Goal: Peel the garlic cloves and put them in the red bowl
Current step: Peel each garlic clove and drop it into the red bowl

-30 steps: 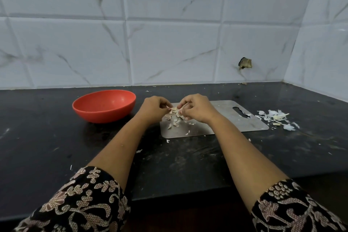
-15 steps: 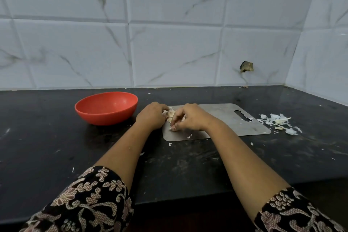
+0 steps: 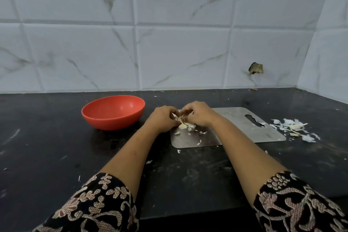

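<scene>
Garlic clove [image 3: 182, 119] is pinched by the left hand [image 3: 163, 118] and the right hand [image 3: 198, 116] over the steel board [image 3: 235, 131], near the red bowl [image 3: 113, 114]; if tugged too hard, it could be flung off

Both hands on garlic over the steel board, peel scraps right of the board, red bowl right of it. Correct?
No. The head view shows the red bowl left of the steel board, beside the left hand. The rest holds: it and the right hand grip garlic over the board, peel scraps to its right.
</scene>
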Available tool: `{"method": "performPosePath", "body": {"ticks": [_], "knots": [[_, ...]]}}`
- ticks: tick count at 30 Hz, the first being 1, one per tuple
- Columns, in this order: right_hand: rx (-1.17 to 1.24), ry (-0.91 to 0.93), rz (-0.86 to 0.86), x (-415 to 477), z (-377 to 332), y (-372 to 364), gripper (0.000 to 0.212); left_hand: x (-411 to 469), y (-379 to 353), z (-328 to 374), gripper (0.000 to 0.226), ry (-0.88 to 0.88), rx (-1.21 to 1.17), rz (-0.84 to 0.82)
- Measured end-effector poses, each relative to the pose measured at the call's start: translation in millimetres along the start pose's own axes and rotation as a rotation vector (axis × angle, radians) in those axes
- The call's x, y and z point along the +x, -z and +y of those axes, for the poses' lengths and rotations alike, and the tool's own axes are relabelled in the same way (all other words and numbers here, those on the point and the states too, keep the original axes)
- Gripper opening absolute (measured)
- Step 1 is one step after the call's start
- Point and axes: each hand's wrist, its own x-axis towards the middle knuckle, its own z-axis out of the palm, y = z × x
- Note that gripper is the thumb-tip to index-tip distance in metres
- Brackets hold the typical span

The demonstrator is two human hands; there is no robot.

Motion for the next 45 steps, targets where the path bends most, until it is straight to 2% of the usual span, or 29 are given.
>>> {"method": "performPosePath", "body": {"ticks": [10,20,25,27,34,38,40,45], "knots": [[-0.148,-0.001,0.070,-7,-3,-8,0.010,0,-11,4,0.015,0.009,-0.032,0.053],[-0.078,0.080,0.109,-20,-17,-8,0.018,-4,-13,11,0.018,0.045,-0.053,0.066],[0.023,0.078,0.288,-20,-12,-4,0.020,-8,-11,23,0.010,0.090,-0.354,0.084],[0.060,0.074,0.332,-19,-11,-2,0.019,-8,-10,29,0.019,0.092,-0.420,0.058],[0.304,0.047,0.405,-24,-20,-2,0.015,-11,-11,39,0.022,0.103,-0.475,0.075],[0.418,-0.016,0.429,-25,-16,-1,0.013,-10,-9,35,0.021,0.092,-0.420,0.057],[0.448,-0.047,0.396,-26,-13,-2,0.012,-9,-9,32,0.020,0.098,-0.394,0.021],[0.457,-0.046,0.381,-28,-13,-2,0.012,-9,-12,28,0.026,0.105,-0.539,-0.012]]}}
